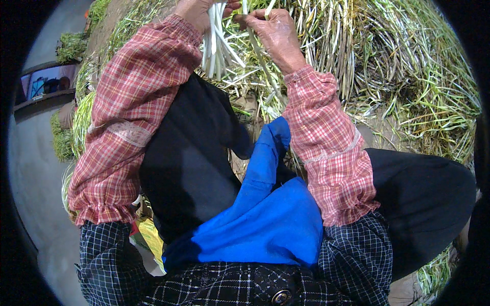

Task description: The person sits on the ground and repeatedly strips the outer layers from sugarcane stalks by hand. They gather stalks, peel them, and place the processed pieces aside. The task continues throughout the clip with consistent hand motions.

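At the top edge, my left hand (196,14) is closed around a bunch of pale green-white plant stalks (217,49) that hang down from it. Part of this hand is cut off by the frame. Just to its right, my right hand (273,28) pinches a single long stalk (260,57) between thumb and fingers. That stalk trails down towards my right sleeve. Beyond both hands lie loose leafy stalks (329,46), some whitish, some green, some brown and withered. Checked red sleeve covers are on both forearms.
A big heap of green stalks (432,76) spreads at the right. A blue cloth (264,214) lies over my lap between my dark-trousered legs. More green bundles (72,48) lie along the left, near a grey wall (42,153). A yellow bag (152,239) is beside my left leg.
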{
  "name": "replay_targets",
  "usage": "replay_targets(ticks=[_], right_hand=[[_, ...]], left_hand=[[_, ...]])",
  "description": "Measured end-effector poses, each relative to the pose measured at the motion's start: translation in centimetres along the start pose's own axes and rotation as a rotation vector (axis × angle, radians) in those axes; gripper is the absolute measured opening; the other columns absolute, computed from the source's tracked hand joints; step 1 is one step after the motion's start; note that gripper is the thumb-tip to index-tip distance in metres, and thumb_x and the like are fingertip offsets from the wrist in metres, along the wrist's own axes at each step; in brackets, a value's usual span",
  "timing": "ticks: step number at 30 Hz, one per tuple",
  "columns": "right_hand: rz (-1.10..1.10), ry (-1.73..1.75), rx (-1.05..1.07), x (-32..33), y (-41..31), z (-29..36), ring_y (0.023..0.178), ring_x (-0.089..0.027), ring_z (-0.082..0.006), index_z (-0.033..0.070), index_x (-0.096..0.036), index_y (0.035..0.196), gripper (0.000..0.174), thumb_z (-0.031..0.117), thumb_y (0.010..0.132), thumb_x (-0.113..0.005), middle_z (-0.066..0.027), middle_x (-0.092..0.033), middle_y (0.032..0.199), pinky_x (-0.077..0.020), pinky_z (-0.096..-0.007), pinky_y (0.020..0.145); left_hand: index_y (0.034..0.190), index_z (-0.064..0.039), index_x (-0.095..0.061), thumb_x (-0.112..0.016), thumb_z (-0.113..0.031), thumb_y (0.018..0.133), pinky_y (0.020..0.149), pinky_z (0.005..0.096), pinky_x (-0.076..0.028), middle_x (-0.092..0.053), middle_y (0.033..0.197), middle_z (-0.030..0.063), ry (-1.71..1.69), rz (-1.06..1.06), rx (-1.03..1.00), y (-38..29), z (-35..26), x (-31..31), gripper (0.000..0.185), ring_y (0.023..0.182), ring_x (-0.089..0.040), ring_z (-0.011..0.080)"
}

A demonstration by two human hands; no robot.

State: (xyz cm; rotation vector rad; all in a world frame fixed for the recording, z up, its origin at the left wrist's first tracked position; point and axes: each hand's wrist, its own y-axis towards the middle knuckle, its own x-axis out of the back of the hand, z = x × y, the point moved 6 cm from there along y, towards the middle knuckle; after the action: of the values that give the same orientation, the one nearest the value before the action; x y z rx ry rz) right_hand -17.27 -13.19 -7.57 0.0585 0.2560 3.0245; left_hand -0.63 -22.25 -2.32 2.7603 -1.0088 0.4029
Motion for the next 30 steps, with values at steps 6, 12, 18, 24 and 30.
replay_targets(ticks=[6, 12, 18, 24, 30], right_hand=[[-0.007, 0.166, 0.06, -0.4, 0.3, 0.0, 0.063, -0.059, -0.0065, 0.004, -0.08, 0.095, 0.026, 0.028, 0.099, -0.071, 0.0005, -0.07, 0.072, -0.0476, -0.0275, 0.06], [0.067, 0.907, -0.384, -2.2, -1.4, -0.7, 0.053, -0.039, -0.0026, 0.015, -0.072, 0.092, 0.021, 0.036, 0.099, -0.072, 0.0117, -0.048, 0.066, -0.0312, -0.0213, 0.05], [0.071, 1.155, -0.423, -3.1, -1.0, -2.6, 0.052, -0.039, -0.0023, 0.014, -0.067, 0.09, 0.017, 0.028, 0.1, -0.072, 0.01, -0.049, 0.066, -0.0287, -0.0193, 0.046], [-0.018, 0.629, -0.359, -2.3, -1.4, -1.7, 0.054, -0.049, -0.0065, 0.005, -0.073, 0.081, 0.036, 0.034, 0.102, -0.067, 0.0025, -0.059, 0.064, -0.0382, -0.0293, 0.051], [-0.072, -0.359, 0.1, -2.5, -2.5, -3.9, 0.075, -0.069, -0.0452, 0.0, -0.07, 0.088, 0.032, 0.031, 0.095, -0.066, -0.0251, -0.068, 0.079, -0.0541, -0.0546, 0.069]], left_hand=[[0.126, 0.008, -0.067, -0.062, -0.055, 0.1, 0.105, 0.0465, -0.052, -0.068, 0.127, 0.0223, -0.032, 0.017, 0.04, -0.7, -1.1, -0.3, 0.068, 0.117, -0.066, 0.0334], [0.126, 0.007, -0.066, -0.067, -0.051, 0.099, 0.106, 0.046, -0.051, -0.067, 0.129, 0.0211, -0.25, 0.034, -0.007, -0.4, -0.3, -0.4, 0.065, 0.123, -0.062, 0.0303], [0.123, 0.008, -0.067, -0.069, -0.034, 0.101, 0.103, 0.0439, -0.054, -0.069, 0.123, 0.02, -0.343, -0.015, 0.065, 0.0, -0.5, -0.5, 0.048, 0.116, -0.065, 0.0294], [0.118, 0.012, -0.068, -0.065, -0.02, 0.102, 0.097, 0.039, -0.056, -0.071, 0.121, 0.0229, -0.212, -0.076, 0.113, 0.4, -2.8, -1.1, 0.036, 0.112, -0.068, 0.0294], [0.102, 0.008, -0.071, -0.065, -0.006, 0.096, 0.065, 0.032, -0.059, -0.074, 0.089, 0.0166, -0.472, -0.351, 0.233, 0.9, -3.3, -0.8, 0.017, 0.077, -0.071, 0.0223]])
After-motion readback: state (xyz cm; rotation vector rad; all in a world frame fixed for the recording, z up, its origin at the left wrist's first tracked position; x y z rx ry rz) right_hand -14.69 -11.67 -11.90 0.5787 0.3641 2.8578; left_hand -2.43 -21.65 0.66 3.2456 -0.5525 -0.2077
